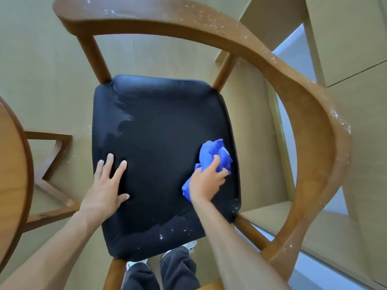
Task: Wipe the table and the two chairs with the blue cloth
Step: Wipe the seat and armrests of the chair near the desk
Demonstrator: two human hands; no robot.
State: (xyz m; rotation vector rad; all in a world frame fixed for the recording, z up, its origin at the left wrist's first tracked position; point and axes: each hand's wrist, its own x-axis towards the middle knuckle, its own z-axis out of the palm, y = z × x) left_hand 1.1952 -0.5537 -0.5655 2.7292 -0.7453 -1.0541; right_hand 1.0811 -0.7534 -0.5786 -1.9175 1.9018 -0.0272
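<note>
Head view is showing the chair (310,114) with white specks sitting all over its armrest. On its black seat (159,130), left hand (104,189) is pressing flat, fingers spread; right hand (206,182) is gripping the bunched blue cloth (211,153) near the seat's right edge. Risk I'm seeing: wiping the rail later could be dropping specks back onto the seat.

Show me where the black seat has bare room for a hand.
Bare: the seat middle, between left hand and right hand, up to the back posts. Crowded: right edge, under the blue cloth.
</note>
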